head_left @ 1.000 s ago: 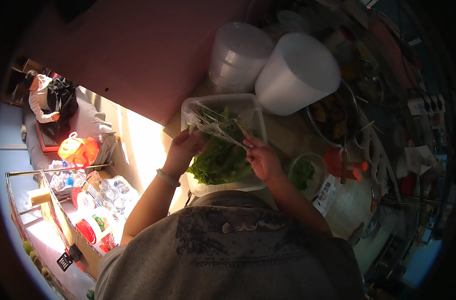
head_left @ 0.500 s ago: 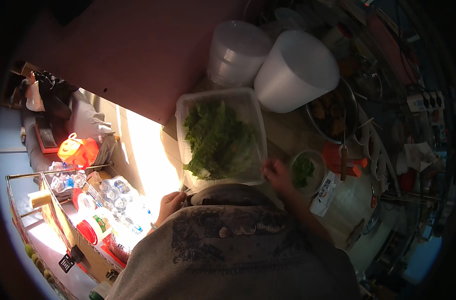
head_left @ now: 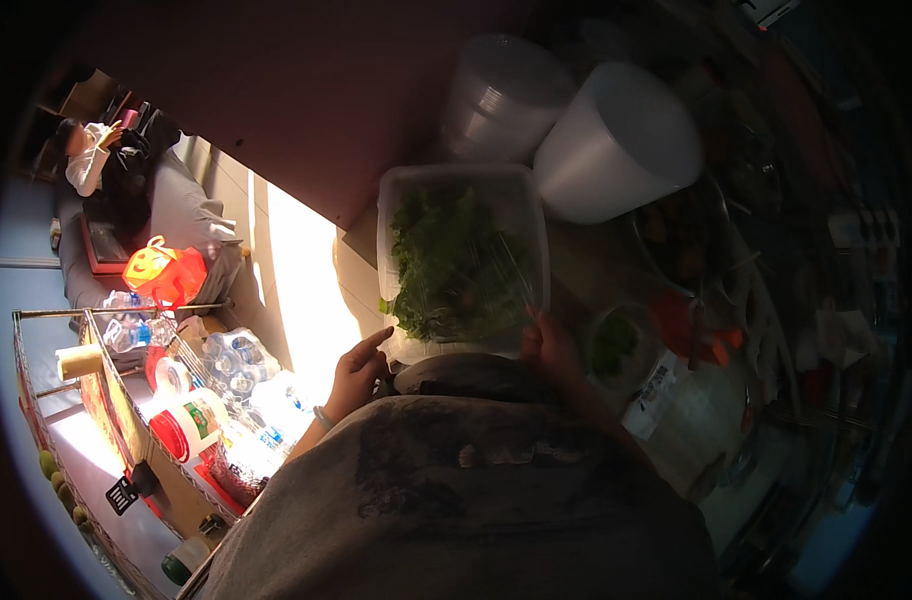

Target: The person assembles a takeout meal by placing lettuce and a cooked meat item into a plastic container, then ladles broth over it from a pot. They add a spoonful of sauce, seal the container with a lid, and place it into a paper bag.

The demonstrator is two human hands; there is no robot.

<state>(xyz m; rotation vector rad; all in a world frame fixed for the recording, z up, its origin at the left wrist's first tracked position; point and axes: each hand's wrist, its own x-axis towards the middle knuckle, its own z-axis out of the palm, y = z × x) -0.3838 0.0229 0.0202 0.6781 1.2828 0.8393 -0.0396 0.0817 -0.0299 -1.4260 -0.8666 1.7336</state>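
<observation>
A clear plastic tub full of green leafy lettuce sits before me at the counter's edge. Shiny creases of clear plastic film show over the leaves on the right. My right hand is closed at the tub's near right side, its fingertips pinched where the film's edge runs. At the near left corner is my left hand, its index finger stretched toward the tub and its other fingers partly curled; nothing shows in it. A bit of leaf pokes out at that corner.
Behind the tub stand a white bucket and a stack of clear round containers. To the right are a bowl of greens, an orange object and a dark pot. A wire rack with bottles is at left, near a seated person.
My left hand has risen to the tub's corner and its index finger has straightened. My right hand has come nearer the tub's side. The view has shifted slightly and the counter looks darker.
</observation>
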